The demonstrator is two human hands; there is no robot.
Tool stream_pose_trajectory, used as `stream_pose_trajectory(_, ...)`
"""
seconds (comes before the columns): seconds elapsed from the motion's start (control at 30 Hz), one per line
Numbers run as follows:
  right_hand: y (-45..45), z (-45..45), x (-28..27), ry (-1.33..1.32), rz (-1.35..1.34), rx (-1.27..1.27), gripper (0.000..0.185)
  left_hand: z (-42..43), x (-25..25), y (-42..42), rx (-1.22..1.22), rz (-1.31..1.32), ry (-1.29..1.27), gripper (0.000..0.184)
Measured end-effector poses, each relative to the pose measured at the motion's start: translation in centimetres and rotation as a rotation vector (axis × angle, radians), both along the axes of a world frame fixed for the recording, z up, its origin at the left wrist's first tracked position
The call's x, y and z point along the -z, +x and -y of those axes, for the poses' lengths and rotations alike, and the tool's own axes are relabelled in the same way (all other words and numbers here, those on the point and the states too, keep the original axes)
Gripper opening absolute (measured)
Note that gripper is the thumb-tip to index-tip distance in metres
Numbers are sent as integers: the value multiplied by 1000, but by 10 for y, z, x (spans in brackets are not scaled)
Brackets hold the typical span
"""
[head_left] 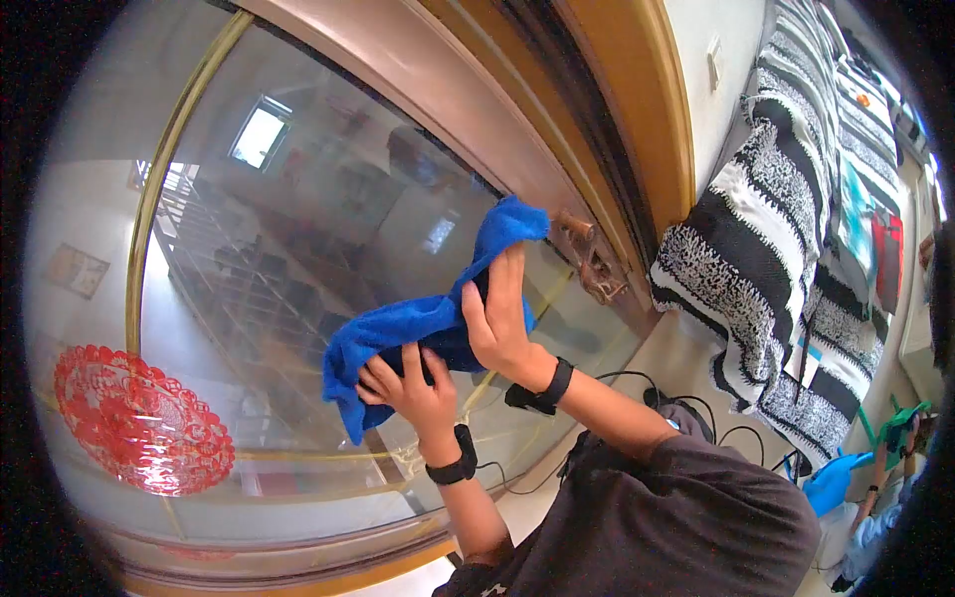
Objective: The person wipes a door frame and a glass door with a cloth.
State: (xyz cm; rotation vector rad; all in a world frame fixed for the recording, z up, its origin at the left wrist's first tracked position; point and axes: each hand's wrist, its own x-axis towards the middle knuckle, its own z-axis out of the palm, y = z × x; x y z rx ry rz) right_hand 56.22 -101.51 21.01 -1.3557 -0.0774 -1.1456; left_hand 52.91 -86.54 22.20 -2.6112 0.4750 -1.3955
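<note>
Blue cloth [398,323] in left hand [416,391] and right hand [500,323], by glass [328,214]

One wide view from the head — tilted — faces forward and down, near a glass pane [328,244].

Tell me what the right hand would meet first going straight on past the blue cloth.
Likely the pale frame edging the glass, beyond the blue cloth at the right hand's fingertips; depth is unclear.
</note>
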Motion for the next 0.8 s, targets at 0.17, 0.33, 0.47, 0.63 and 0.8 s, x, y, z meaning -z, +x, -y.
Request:
stream_pose_trajectory(0.17,17,-3,25,-142,-155,177,58,7,50,7,-75,-144,-71,30)
stream_pose_trajectory(0.33,30,-7,68,-183,-65,163,61,2,88,6,-66,-153,46,28)
stream_pose_trajectory(0.47,36,-1,98,-278,-32,186,59,-10,137,12,-59,-110,0,21)
stream_pose_trajectory(0.63,36,2,112,-263,-53,231,58,-4,184,8,-86,-75,-28,17)
stream_pose_trajectory(0.8,20,-18,74,-186,-201,267,50,-27,148,-1,-15,-150,-31,22)
